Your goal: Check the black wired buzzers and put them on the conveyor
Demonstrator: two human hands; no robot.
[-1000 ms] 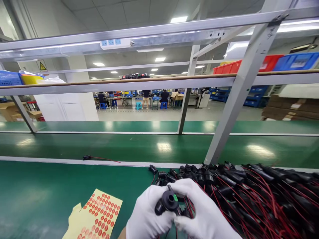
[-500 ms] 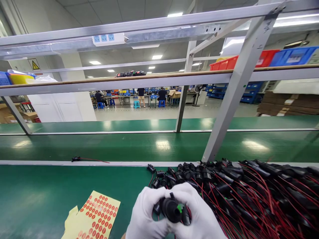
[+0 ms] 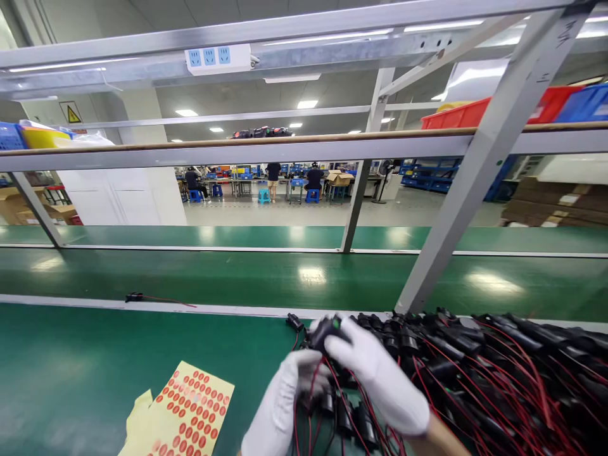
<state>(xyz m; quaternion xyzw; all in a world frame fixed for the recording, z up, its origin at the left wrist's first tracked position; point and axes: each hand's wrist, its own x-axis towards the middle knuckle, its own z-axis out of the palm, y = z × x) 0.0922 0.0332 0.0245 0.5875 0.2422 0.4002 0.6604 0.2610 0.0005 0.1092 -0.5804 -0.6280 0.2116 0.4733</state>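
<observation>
My right hand, in a white glove, grips a black cylindrical part with a green spot, at the near-left end of a pile of similar black parts with red wires. Just below and left of it is my left hand, also gloved in white. Its fingers are curled and smeared by motion beside hanging red wires, so whether they hold anything is unclear. More black parts lie between and beneath the hands. To the left, a yellow sheet of red oval stickers lies on the green bench.
A single black part with a wire lies by the white strip at the bench's far edge. A slanting metal post rises behind the pile. The shelf above carries red and blue bins. Several people are in the background.
My hands have moved apart, from both holding the black part to the right alone gripping it, slightly farther away. The left has drawn down toward the wires. The view has shifted slightly.
</observation>
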